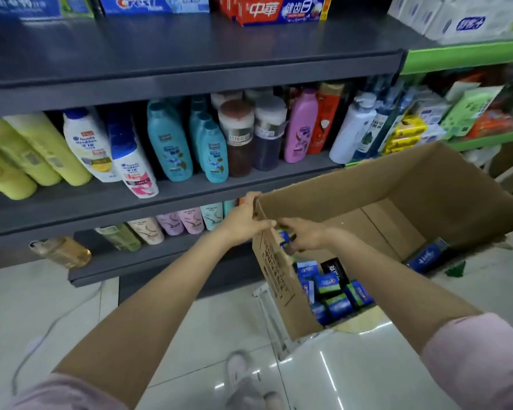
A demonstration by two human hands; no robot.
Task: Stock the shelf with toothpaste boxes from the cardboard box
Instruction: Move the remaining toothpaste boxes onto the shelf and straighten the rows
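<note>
Left hand (243,221) grips cardboard box (397,202) corner, fingers curled over rim. Right hand (304,236) inside, fingers pinching blue toothpaste box (285,238). More toothpaste boxes (335,291) at bottom. Shampoo bottles (172,146) crowd shelf (190,69) behind.

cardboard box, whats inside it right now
Inside the cardboard box stand blue and green toothpaste boxes, with one black box among them. The right hand reaches in, hiding what its fingers grip. The left hand holds the rim.
</note>
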